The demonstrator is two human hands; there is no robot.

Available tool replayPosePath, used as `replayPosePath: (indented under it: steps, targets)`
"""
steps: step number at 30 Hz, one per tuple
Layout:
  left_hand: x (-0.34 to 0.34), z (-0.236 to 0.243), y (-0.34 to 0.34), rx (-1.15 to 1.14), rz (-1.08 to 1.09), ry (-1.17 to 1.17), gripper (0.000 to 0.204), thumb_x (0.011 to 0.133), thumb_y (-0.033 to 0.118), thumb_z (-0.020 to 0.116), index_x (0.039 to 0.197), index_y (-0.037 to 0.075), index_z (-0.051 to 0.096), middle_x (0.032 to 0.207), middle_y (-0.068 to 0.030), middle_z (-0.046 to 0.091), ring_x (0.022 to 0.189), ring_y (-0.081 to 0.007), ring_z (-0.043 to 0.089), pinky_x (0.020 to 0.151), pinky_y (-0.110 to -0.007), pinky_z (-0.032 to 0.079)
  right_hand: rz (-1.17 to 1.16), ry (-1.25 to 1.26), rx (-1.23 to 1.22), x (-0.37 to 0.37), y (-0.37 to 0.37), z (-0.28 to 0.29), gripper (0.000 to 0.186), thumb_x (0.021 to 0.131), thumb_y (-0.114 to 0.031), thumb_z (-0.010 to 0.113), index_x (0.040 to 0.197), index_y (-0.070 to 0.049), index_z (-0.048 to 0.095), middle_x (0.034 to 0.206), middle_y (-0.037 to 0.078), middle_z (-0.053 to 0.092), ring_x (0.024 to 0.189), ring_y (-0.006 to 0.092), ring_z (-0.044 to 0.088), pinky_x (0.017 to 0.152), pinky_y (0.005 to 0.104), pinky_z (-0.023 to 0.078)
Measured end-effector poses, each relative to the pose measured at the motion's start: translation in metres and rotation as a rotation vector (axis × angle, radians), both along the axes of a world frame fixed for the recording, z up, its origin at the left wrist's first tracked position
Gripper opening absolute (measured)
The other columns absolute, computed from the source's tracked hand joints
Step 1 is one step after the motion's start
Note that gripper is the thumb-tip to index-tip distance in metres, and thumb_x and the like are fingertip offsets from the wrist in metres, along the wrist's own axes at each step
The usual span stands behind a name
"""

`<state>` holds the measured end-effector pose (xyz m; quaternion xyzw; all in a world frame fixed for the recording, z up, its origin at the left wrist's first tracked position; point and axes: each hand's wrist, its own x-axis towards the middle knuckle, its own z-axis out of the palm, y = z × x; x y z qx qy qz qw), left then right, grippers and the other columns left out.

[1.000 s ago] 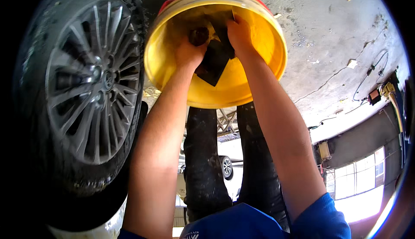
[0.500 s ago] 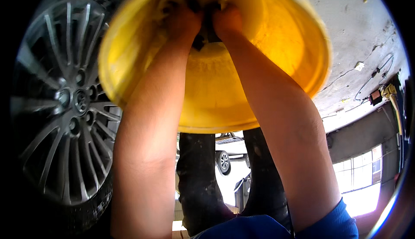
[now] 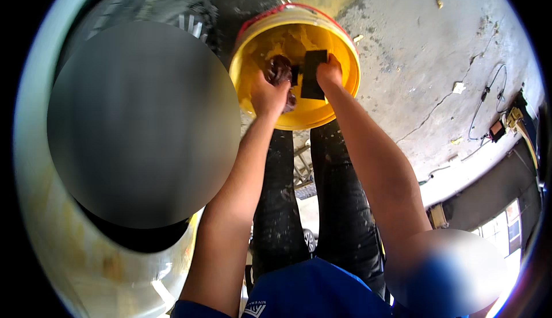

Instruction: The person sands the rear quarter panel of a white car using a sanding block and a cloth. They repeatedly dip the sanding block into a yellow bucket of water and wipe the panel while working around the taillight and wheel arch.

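Left fingers (image 3: 284, 89) closed on brown wad (image 3: 279, 68), tips hidden | right fingers (image 3: 331, 62) gripping black slab (image 3: 311, 76) | wheel (image 3: 192, 26) mostly blurred

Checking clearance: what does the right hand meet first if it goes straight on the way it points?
Likely the inside of the yellow bucket, with the black block carried along in the right hand. Wall or bottom: depth is unclear.

Smooth plastic yel. bucket (image 3: 318, 112), matt blk block (image 3: 311, 76), glossy dk-brn wad (image 3: 279, 68), rough concrete flr (image 3: 411, 48)
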<state>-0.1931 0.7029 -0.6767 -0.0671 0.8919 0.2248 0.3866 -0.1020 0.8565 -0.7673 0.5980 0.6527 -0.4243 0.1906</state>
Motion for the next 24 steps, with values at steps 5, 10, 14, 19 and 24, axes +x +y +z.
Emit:
replayPosePath:
  steps: [5, 10, 14, 19, 24]
  targets:
    - [-0.002, 0.151, -0.010, 0.211, 0.188, -0.011, 0.064, 0.076, 0.031, 0.082, 0.128, -0.001, 0.061, 0.124, -0.0225, 0.070, 0.116, -0.0369, 0.068, 0.102, -0.045, 0.052, 0.023, 0.247, -0.062, -0.010, -0.008, 0.138, 0.058, 0.082, -0.002, 0.047, 0.134, -0.016, 0.070, 0.121, 0.021, 0.073, 0.119, 0.0355, 0.067, 0.104, 0.0386, 0.050]
    - [-0.003, 0.285, -0.009, 0.522, 0.167, -0.010, 0.061, 0.079, 0.029, 0.086, 0.126, 0.000, 0.061, 0.117, -0.0167, 0.073, 0.110, -0.0309, 0.071, 0.096, -0.040, 0.054, -0.310, 0.344, -0.347, 0.002, 0.000, 0.224, 0.052, 0.084, 0.001, 0.044, 0.128, -0.007, 0.072, 0.109, 0.011, 0.073, 0.099, 0.0192, 0.069, 0.088, 0.0336, 0.054]
    - [-0.002, 0.382, -0.044, 0.619, 0.012, 0.050, 0.059, 0.081, 0.028, 0.086, 0.126, 0.000, 0.061, 0.116, -0.0155, 0.073, 0.108, -0.0283, 0.071, 0.094, -0.039, 0.054, -0.552, 0.813, -0.768, 0.026, -0.041, 0.259, 0.037, 0.095, -0.006, 0.053, 0.129, 0.002, 0.066, 0.113, 0.011, 0.071, 0.097, 0.0219, 0.070, 0.087, 0.0361, 0.057]
    - [-0.008, 0.514, -0.126, 0.548, -0.146, 0.136, 0.069, 0.081, 0.025, 0.087, 0.137, 0.000, 0.055, 0.128, -0.0116, 0.068, 0.113, -0.0205, 0.067, 0.103, -0.037, 0.052, -0.601, 1.003, -1.015, -0.025, -0.143, 0.375, 0.032, 0.102, -0.008, 0.055, 0.132, 0.000, 0.063, 0.121, 0.013, 0.071, 0.104, 0.0238, 0.071, 0.094, 0.0403, 0.058]
    - [-0.027, 0.660, -0.215, 0.519, -0.264, 0.331, 0.059, 0.075, 0.008, 0.084, 0.130, 0.004, 0.061, 0.118, -0.0077, 0.069, 0.107, -0.0158, 0.066, 0.099, -0.035, 0.053, -0.588, 0.924, -1.022, -0.049, -0.247, 0.469, 0.051, 0.091, 0.003, 0.051, 0.136, -0.012, 0.069, 0.104, 0.004, 0.072, 0.094, 0.0160, 0.067, 0.079, 0.0332, 0.055]
